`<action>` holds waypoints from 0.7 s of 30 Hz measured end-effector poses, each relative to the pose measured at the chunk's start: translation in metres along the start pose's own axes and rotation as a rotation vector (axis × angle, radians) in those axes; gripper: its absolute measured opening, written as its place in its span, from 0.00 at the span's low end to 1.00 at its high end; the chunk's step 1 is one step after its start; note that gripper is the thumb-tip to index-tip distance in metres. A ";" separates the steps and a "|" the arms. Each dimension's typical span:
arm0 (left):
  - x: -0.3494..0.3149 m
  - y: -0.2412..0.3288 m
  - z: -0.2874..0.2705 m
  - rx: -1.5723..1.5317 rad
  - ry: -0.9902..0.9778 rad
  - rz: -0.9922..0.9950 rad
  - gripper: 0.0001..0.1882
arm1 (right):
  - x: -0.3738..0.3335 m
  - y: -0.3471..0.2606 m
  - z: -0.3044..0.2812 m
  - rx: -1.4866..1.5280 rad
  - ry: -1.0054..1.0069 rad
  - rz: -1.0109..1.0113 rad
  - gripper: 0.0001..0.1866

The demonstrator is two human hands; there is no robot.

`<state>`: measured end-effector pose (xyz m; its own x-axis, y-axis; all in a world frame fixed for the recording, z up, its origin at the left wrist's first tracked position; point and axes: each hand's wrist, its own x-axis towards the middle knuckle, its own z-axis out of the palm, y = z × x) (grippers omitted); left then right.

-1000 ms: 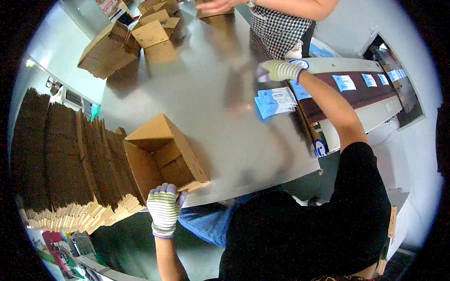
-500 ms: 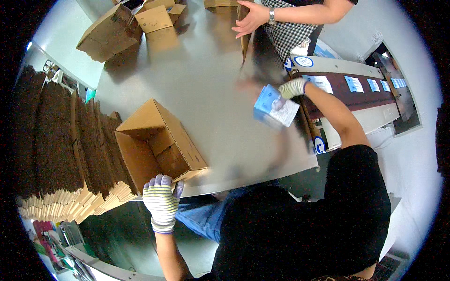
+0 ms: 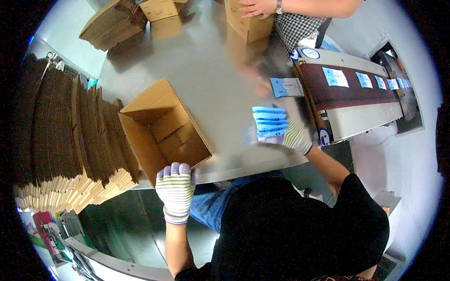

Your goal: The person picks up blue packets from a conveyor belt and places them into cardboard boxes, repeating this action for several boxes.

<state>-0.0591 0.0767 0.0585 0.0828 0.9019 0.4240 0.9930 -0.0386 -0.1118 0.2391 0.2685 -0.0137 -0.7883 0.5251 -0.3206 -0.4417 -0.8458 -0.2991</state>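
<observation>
My left hand (image 3: 176, 193), in a striped knit glove, is closed over the near rim of an open cardboard box (image 3: 149, 104). The box rests on the metal table with its open mouth facing up, and no contents show inside. In my right hand (image 3: 294, 136), gloved the same way, is a stack of blue-and-white packets (image 3: 270, 121), held over the table's right part with their edges turned up. Just beyond that hand, a single blue packet (image 3: 287, 87) lies at the end of the conveyor.
A conveyor (image 3: 323, 99) with a dark red belt carries several packets at the right. Flattened cartons (image 3: 51, 131) stand stacked along the left. At the far side, a co-worker's hand (image 3: 258, 7) touches a carton (image 3: 248, 28). More cardboard (image 3: 112, 23) lies at the far left.
My right hand has come nearer to me with the packets, tilting them edge-up. Another packet now shows at the conveyor's end. The co-worker's carton has turned and now shows two sides.
</observation>
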 end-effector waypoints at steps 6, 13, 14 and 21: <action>0.000 0.022 -0.003 -0.013 0.019 0.039 0.15 | 0.037 0.005 -0.081 0.067 -0.291 -0.141 0.23; -0.003 0.050 -0.009 0.067 -0.055 0.075 0.07 | 0.036 0.026 0.168 -1.493 -0.635 -0.732 0.18; -0.003 0.057 -0.011 0.096 -0.065 0.068 0.07 | 0.045 0.034 0.181 -1.803 -0.641 -0.700 0.17; -0.018 0.086 0.005 0.198 -0.008 0.058 0.06 | 0.106 0.142 0.139 -3.302 -0.503 -0.723 0.17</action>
<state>0.0249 0.0590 0.0367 0.1376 0.9042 0.4042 0.9504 -0.0056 -0.3110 0.0331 0.1912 0.0349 -0.9889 0.1378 -0.0551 0.0927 0.8636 0.4955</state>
